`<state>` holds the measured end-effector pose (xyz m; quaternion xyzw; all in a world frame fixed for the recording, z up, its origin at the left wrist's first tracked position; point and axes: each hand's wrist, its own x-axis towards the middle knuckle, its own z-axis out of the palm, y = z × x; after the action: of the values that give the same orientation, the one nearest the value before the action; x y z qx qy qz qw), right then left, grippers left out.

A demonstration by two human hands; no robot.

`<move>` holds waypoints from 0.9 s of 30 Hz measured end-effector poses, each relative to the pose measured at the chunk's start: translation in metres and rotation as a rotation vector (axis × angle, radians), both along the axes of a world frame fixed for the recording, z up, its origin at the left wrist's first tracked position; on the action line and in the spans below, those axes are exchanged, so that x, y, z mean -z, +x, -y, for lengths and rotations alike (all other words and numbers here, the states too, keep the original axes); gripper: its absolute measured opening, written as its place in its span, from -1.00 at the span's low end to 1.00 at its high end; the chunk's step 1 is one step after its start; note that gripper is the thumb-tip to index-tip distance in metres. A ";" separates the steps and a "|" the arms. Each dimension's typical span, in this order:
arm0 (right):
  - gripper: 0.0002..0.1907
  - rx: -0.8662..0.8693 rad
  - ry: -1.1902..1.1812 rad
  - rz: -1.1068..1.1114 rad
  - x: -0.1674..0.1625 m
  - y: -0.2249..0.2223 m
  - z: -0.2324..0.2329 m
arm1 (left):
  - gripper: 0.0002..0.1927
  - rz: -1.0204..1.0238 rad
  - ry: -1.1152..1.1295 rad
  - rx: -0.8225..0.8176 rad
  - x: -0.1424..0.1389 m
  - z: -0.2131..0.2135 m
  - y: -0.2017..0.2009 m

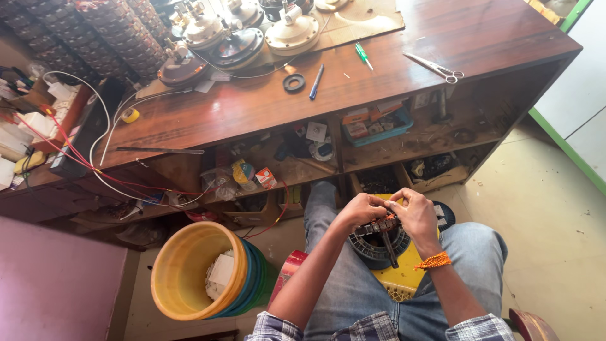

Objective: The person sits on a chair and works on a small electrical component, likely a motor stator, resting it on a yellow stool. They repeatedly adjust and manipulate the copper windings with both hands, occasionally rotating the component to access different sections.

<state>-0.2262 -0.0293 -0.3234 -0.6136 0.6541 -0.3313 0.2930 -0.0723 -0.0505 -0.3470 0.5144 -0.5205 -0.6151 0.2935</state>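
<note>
Between my knees I hold a round black slotted motor core [377, 245], which rests on a yellow stool [404, 278]. My left hand [360, 209] grips the core's top rim from the left. My right hand [415, 213], with an orange thread band on its wrist, pinches the same rim from the right. A dark slim tool [389, 247] points down across the core's hollow middle, under my fingers. Which hand holds the tool I cannot tell.
A wooden workbench [252, 107] with open shelves stands in front. On it lie scissors [437, 67], a blue pen [316, 82], a green screwdriver [363, 55], a black ring [294, 83] and several round fan motors [291, 31]. A yellow bucket [189, 268] stands at my left.
</note>
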 end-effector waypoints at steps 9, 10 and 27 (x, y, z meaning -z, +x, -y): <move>-0.76 0.029 -0.019 -0.007 0.001 0.009 -0.015 | -0.75 -0.124 0.022 0.034 -0.005 -0.013 0.011; -0.75 0.026 -0.032 -0.006 0.002 0.009 -0.015 | -0.76 -0.164 0.035 0.031 -0.003 -0.013 0.011; -0.72 0.036 -0.011 0.020 0.010 0.016 0.006 | -0.83 -0.284 0.094 -0.020 0.001 0.003 0.027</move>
<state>-0.2102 -0.0355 -0.3331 -0.6001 0.6602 -0.3461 0.2900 -0.0457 -0.0537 -0.3484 0.4406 -0.4392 -0.7024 0.3458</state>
